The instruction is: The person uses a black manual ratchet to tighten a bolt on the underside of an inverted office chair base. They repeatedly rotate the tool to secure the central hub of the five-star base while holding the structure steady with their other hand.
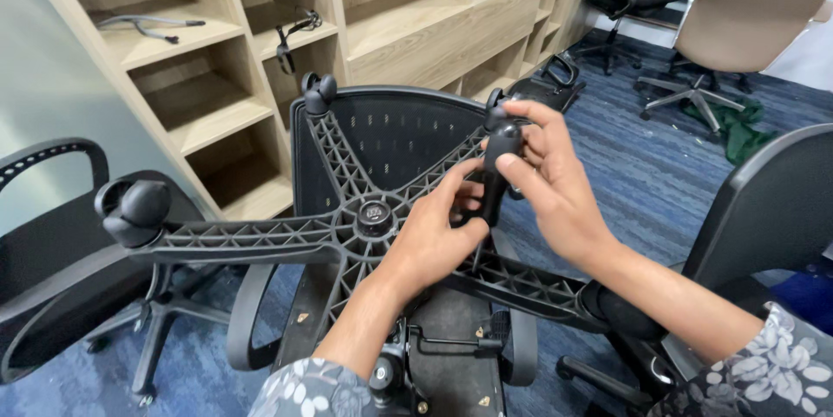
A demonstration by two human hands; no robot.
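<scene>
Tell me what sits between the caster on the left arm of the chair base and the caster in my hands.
In the head view, the ribbed arms and round centre hub of the black star base lie between the left caster and the held caster; the left hand overlaps the near side.

Black caster (499, 165) upright above star base (347, 230)

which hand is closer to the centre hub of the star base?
Left. The left hand sits just right of the centre hub, almost touching it, fingers on the black caster. The right hand is farther right and slightly higher, gripping the same caster.
</scene>
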